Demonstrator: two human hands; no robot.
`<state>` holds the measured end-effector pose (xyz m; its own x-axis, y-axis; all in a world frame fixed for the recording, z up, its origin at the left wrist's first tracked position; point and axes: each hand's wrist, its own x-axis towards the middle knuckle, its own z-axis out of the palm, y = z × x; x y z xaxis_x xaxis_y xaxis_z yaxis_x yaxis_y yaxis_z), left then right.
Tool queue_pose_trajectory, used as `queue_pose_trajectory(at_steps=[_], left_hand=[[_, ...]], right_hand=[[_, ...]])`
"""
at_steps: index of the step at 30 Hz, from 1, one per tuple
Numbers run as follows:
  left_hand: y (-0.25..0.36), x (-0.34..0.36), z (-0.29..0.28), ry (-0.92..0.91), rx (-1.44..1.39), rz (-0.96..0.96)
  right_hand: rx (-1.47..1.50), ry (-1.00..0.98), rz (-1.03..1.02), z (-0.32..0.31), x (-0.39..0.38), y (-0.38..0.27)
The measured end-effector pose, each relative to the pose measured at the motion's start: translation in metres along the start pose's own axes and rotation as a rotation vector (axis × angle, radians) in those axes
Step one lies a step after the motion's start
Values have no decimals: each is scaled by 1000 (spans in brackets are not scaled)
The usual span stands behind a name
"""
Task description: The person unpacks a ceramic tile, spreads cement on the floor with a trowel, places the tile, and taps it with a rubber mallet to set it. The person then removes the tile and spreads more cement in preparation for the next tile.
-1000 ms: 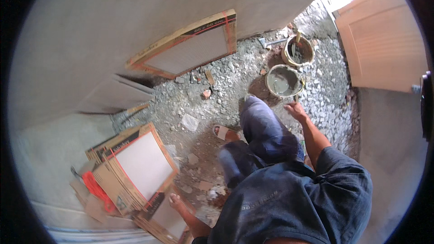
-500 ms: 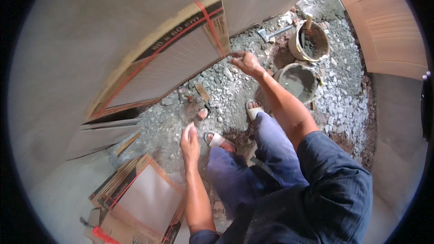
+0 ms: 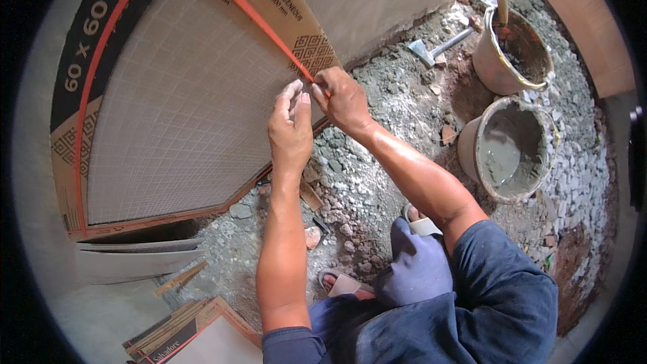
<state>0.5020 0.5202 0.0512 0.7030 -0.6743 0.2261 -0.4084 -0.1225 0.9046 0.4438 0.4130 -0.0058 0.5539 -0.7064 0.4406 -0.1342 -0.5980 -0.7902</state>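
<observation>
A large boxed stack of tiles (image 3: 182, 101) leans on the wall at the left, its grey gridded tile face framed by printed cardboard. Bright orange-red plastic strapping (image 3: 253, 13) runs over the box, one band slanting down to its right edge. There my right hand (image 3: 342, 100) is closed, pinching that strap between thumb and fingers. Just left of it, my left hand (image 3: 290, 125) is raised before the tile face, fingers bent and thumb apart, with nothing visible in it. The fingertips come close to the strap; whether they touch it I cannot tell.
Two buckets stand at the right: one bucket (image 3: 505, 148) holds grey wet mix, the farther bucket (image 3: 515, 54) a wooden-handled tool. A hammer-like tool (image 3: 438, 47) lies on the rubble. Loose tiles (image 3: 135, 259) and another tile box (image 3: 202, 337) are at lower left.
I have leaned closer to the leaning tile box. My left hand has risen from below to beside the right, which now pinches the strap at the box's edge.
</observation>
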Motion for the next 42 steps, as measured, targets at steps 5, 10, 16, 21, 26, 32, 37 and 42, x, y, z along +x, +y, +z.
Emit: queue_pose_trajectory(at_steps=[5,10,16,21,26,32,37,42], left_hand=[[-1,17,14,87,405,175],[0,20,20,83,682,280],[-4,21,24,108,762,362],[-8,27,25,158,645,277],[-12,6,6,36,255,41],[-20,-22,-92,240,247,-96],[-2,-46,-190,552,286,-68],[-12,-89,-262,815,239,-61]], right_hand=[[121,-21,27,-7,-1,3],[215,-90,10,-14,-4,11],[294,-143,-45,-19,5,20],[414,-360,21,-30,-1,27],[285,-809,92,-57,-10,31],[83,-1371,-142,-95,-22,-31],[298,-892,-233,-110,25,-90],[288,-378,-257,-94,64,-158]])
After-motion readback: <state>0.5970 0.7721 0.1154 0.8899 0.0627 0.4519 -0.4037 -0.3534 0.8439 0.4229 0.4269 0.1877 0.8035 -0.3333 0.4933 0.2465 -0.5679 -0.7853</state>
